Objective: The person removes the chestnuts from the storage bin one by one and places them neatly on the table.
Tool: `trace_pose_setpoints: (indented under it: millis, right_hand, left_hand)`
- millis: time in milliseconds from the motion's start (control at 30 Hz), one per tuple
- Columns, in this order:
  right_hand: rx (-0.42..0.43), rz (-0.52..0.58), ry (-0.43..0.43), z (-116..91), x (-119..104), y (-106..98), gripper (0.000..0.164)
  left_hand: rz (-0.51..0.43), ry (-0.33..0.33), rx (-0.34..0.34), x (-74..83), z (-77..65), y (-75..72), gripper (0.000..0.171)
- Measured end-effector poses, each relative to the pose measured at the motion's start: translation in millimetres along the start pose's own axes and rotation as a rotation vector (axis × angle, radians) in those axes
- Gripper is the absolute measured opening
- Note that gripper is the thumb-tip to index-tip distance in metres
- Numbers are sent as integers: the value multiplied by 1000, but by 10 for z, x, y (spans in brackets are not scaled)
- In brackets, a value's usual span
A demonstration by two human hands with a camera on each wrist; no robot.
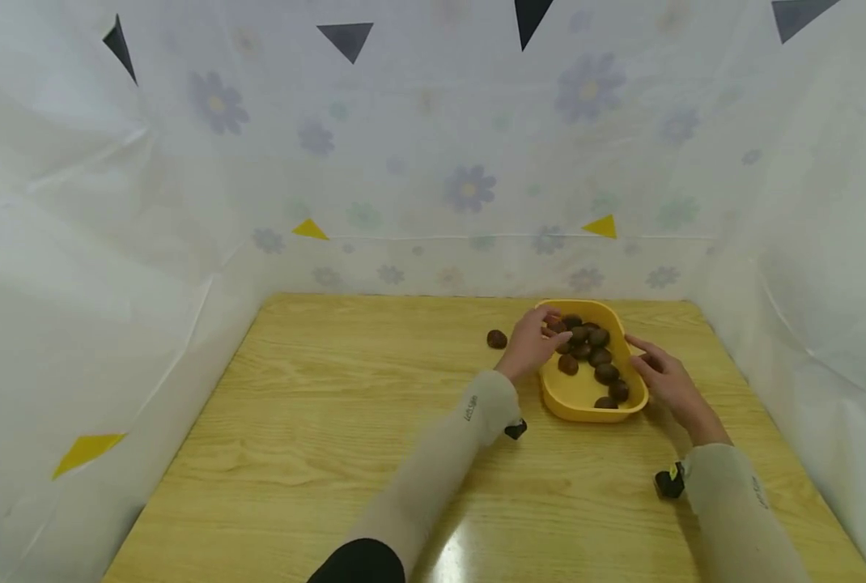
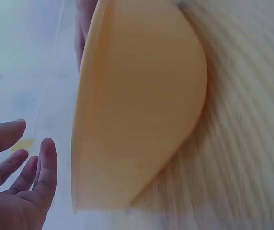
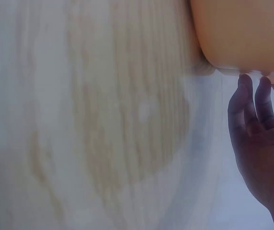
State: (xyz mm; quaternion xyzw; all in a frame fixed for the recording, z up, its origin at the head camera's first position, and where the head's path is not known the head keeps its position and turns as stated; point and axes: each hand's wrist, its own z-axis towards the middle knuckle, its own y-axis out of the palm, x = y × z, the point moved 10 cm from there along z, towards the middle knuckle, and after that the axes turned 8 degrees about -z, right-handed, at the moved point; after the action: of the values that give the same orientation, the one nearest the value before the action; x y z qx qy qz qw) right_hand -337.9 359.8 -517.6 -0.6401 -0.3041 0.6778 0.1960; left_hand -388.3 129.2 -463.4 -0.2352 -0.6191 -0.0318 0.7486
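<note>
A yellow plastic tray with rounded corners stands on the table and holds several brown chestnuts. My left hand is over the tray's left rim, thumb and fingers spread apart above the nuts. In the left wrist view, no chestnut shows between the loosely bent fingers. One reddish-brown chestnut lies just behind those fingers in the head view. My right hand rests its fingertips against the tray's right side. Its fingers are fairly straight in the right wrist view.
A single chestnut lies on the wooden table, left of the tray. White sheeting with flower prints and triangles rises behind the table and along both sides. A small black device is worn at the right wrist.
</note>
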Motion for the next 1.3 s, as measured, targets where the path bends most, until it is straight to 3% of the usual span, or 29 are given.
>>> trace_pose_setpoints:
  millis: [167,300,500,700,900,1133,1300]
  right_hand:
    - [8,-8,4,-26,12,-3,62]
    - [27,-28,-17,-35,2,-11,60]
    - [47,-60,-37,-43,14,-23,58]
    - [58,-57,-41,-46,37,-20,57]
    - [65,-55,-54,-16,30,-19,56]
    - [61,-57,-39,-18,49,-16,57]
    - [70,-49,-49,-33,50,-20,57]
  left_hand:
    - [4,-44,-87,90,-55,412,43]
    - [2,-134,-116,67,-116,657,48]
    - [6,-289,-115,-56,-200,838,46]
    - [-33,-374,-139,-147,-215,953,47]
    - [32,-369,-165,-190,-175,1021,46]
    - [91,-316,-184,-184,-163,1096,32]
    - [190,-263,-189,-162,-113,1162,33]
